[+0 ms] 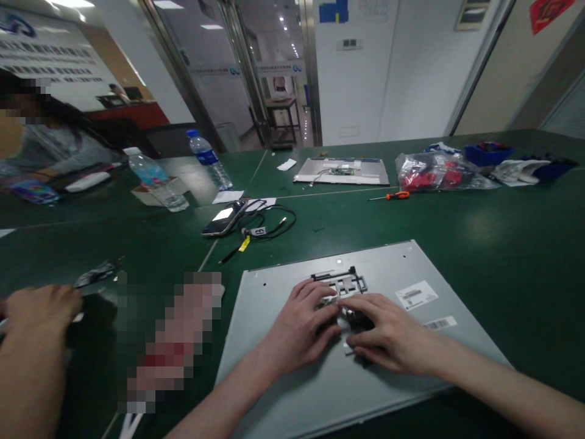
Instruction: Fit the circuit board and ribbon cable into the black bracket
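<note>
A flat grey display panel (388,265) lies on the table before me, back side up, with white barcode labels (417,296) at its right. Near its middle is a black and silver bracket-like fitting (350,282). My left hand (304,323) rests over this fitting, fingers bent and closed in at its left side. From the right, my right hand (390,332) curls thumb and fingers around a small dark part at the same spot. The fingertips of both hands nearly meet, hiding most of what they grip.
Beyond the panel lie a phone (223,218), a coiled black cable (274,228), an orange screwdriver (397,196) and another panel (342,172). Bottles (208,158), a plastic bag (441,171) and a blue bin (489,151) stand farther back. Another person's hand (43,305) is at left.
</note>
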`<move>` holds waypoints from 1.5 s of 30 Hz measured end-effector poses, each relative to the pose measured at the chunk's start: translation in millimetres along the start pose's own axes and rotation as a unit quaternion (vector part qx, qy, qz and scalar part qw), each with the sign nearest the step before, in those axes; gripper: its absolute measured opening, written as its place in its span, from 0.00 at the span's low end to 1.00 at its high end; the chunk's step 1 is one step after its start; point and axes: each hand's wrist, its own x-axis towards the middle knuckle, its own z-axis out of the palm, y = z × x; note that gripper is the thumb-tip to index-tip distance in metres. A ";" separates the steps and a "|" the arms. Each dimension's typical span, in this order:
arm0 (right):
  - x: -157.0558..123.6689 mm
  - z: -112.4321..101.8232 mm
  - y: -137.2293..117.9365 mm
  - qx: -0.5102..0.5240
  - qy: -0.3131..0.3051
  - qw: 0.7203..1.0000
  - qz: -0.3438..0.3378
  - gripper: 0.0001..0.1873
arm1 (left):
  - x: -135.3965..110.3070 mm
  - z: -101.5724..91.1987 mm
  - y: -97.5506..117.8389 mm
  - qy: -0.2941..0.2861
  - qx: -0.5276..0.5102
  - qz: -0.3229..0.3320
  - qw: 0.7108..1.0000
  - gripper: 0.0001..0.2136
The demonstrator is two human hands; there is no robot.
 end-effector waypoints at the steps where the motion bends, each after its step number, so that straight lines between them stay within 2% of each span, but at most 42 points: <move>1: 0.0 -0.7 0.0 -0.001 -0.004 1.000 0.000 0.09 | 0.2 -0.3 0.3 -0.003 0.000 -0.003 1.000 0.11; 7: -0.9 -3.6 -0.3 -0.012 -0.014 1.000 -0.022 0.10 | 0.8 -0.7 1.8 -0.023 -0.015 -0.014 1.000 0.16; 11: -2.2 -1.0 -0.6 -0.027 0.011 0.999 -0.043 0.09 | 1.5 -0.9 2.0 -0.030 -0.026 -0.009 0.999 0.16; 17: -0.8 1.8 -2.2 -0.038 0.037 0.998 -0.020 0.11 | 0.6 -0.7 1.0 -0.036 -0.039 -0.018 0.998 0.15; 26: -2.2 -0.4 1.8 -0.049 -0.006 0.999 0.014 0.13 | 0.6 0.7 0.7 -0.041 -0.035 -0.014 0.998 0.20; 38: -1.4 -5.9 2.8 -0.010 -0.056 0.998 0.020 0.12 | 0.2 -1.2 0.4 -0.052 -0.039 -0.020 0.998 0.15; 45: -1.2 -6.9 3.6 0.002 -0.049 0.999 0.019 0.11 | -0.4 -1.4 0.0 -0.051 -0.036 -0.007 0.998 0.15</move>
